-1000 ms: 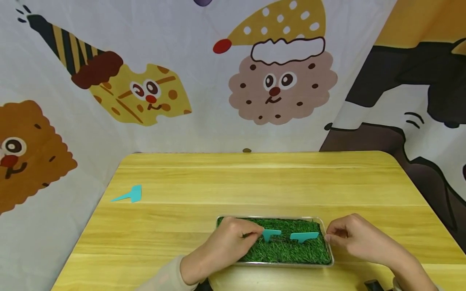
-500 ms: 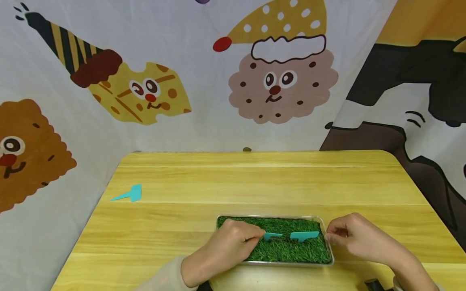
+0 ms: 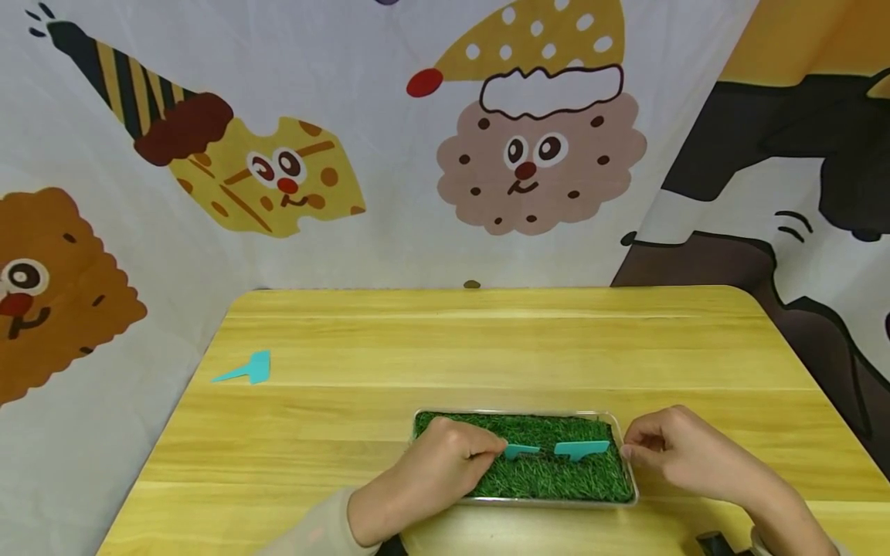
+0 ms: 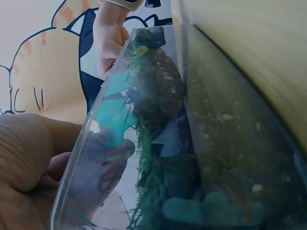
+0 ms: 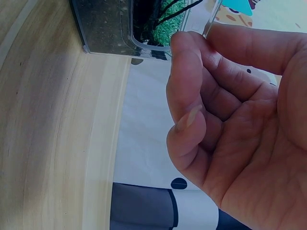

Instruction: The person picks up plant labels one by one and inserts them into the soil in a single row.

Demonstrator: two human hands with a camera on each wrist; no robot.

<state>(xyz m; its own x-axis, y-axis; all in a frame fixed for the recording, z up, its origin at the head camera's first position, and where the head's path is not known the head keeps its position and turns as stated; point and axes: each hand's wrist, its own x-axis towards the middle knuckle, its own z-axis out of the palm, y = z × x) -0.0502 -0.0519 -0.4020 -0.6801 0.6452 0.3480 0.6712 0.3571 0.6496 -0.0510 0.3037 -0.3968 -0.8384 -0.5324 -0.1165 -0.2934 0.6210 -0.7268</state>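
Observation:
My left hand [image 3: 441, 459] reaches over a clear plastic box [image 3: 549, 503] topped with green artificial grass [image 3: 549, 484], its thumb and forefinger pinching the left end of a T-shaped teal plant label [image 3: 523, 449]. That label's stem is down in the grass. To its right a second teal plant label [image 3: 582, 449] stands in the turf. My right hand [image 3: 684, 455] pinches the box's right-end rim between thumb and fingertips, as the right wrist view shows. Through the clear wall in the left wrist view, dark soil-like filling [image 4: 158, 72] appears beneath the grass.
A third teal plant label [image 3: 259, 367] lies flat on the wooden table [image 3: 417, 347] at the left. Behind the table hangs a white cloth [image 3: 389, 255] printed with cartoon snacks. A black object [image 3: 712, 543] shows near the right wrist.
The pinched label has sunk lower into the grass, and my left hand has shifted slightly right with it. The right hand stays on the rim.

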